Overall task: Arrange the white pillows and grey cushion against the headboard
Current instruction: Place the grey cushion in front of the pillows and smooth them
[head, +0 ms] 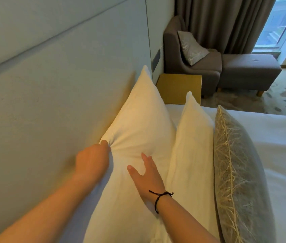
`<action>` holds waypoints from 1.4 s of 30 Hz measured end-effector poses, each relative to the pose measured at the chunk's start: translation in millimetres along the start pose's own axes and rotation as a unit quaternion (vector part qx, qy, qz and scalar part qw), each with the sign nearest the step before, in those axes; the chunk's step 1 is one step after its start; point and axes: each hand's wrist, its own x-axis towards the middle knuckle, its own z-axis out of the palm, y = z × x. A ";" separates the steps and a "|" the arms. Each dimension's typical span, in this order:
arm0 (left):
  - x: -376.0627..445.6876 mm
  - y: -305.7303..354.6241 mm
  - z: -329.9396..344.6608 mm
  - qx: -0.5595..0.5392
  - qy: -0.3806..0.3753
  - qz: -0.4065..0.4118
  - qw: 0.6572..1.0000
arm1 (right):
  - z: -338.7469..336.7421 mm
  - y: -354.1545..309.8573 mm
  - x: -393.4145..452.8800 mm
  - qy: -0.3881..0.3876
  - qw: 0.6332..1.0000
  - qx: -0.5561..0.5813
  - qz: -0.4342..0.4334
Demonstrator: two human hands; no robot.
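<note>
back pillow: white, upright against the headboard, centre of view; back pillow peaks toward 12 o'clock.
front pillow: second white one, just at 3 o'clock of the first, leaning on it.
cushion: grey, twig-patterned, standing on edge at 3 o'clock of the front pillow, touching it.
left hand: closed, pinching a fold of the back pillow's cover near the headboard side; left hand gathers creases there.
right hand: fingers spread, palm flat on the back pillow's face, gripping nothing; right hand.
handling: soft and probably light; it dents under touch and slumps unless propped.
hold: best taken at top corners or edge seam, fabric bunched; the smooth cover may slide.
bed: white sheet under all three.
</note>
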 end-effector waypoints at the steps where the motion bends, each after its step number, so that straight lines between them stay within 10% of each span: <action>1: 2.5 -2.1 -4.4 0.000 -0.005 -0.006 1.000 | -4.9 2.4 -5.3 -0.032 0.999 -0.023 -0.020; 8: -78.4 67.9 -21.0 -0.078 0.074 0.105 0.989 | -71.0 44.9 -40.3 -0.084 0.906 -0.416 -0.007; 16: -185.3 160.7 47.8 -0.312 -0.300 -0.056 0.900 | -64.5 89.9 -110.1 0.083 0.973 -0.208 0.060; 32: -226.1 98.9 41.1 -0.357 -0.146 -0.115 0.915 | -40.4 133.0 -173.7 0.065 0.979 -0.171 0.090; 42: -248.4 64.9 49.7 -0.216 -0.130 -0.085 0.964 | -29.3 120.5 -177.7 -0.008 0.938 -0.347 -0.003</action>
